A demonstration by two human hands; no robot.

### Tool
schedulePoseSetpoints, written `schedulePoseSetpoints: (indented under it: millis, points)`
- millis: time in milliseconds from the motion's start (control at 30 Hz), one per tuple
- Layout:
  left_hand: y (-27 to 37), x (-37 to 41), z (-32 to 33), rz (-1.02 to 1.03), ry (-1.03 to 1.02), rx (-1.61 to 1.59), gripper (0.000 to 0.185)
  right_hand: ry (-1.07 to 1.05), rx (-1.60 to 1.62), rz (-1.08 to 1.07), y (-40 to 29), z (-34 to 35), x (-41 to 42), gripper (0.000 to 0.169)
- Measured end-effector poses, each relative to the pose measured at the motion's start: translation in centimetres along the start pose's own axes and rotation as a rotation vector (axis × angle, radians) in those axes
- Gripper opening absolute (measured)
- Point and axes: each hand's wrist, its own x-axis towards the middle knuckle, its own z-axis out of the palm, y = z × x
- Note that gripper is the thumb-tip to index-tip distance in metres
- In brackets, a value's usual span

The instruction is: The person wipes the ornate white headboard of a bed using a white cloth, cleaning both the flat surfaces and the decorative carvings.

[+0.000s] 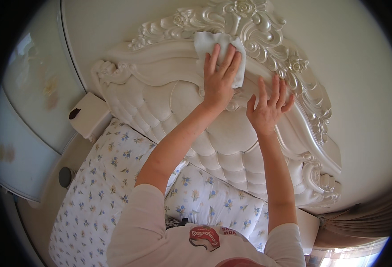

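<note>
Flat on a white cloth (202, 45) lies my left hand (221, 75), its fingers spread and pressing the cloth to the moulded top rail of a cream headboard (159, 63). Pearly carved scrolls and roses (262, 36) rise just above the cloth. My right hand (269, 106), fingers apart and holding nothing, rests against the rail to the right and a little lower. Under both forearms spreads the button-tufted padding (229, 133) of the headboard.
Floral pillows (212, 200) and a matching floral sheet (99, 200) cover the bed below. A white nightstand (89, 115) with a dark item (74, 113) on top stands left, near glossy sliding doors (42, 83). At lower right are another nightstand (307, 227) and a gathered curtain (359, 223).
</note>
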Motion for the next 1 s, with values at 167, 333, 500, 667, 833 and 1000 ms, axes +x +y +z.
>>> schedulePoseSetpoints:
  millis: [167,333,500,667,833,1000]
  points:
    - [-1.4,0.8,-0.8,0.165,0.063,0.087,0.053,-0.051,0.054,0.017,-0.5,-1.1,0.3,0.062]
    - [-0.7,0.9,-0.6,0.005,0.081,0.076,0.059,-0.090,0.097,0.051,-0.9,-1.9,0.6,0.063]
    - [2.1,0.9,-0.7,0.131,-0.004,-0.004,0.056,-0.099,0.126,0.045,-0.7,-2.3,0.7,0.061]
    - [4.4,2.0,-0.6,0.060,0.031,-0.158,0.051,-0.145,0.135,0.033,-0.4,-2.6,0.6,0.047]
    - [6.5,1.2,0.5,0.110,0.015,-0.151,0.048,-0.113,0.171,-0.001,0.0,-2.5,0.1,0.035]
    - [2.3,-2.9,0.9,0.208,-0.032,-0.059,0.050,-0.304,0.261,-0.014,0.1,-3.7,-3.4,0.037]
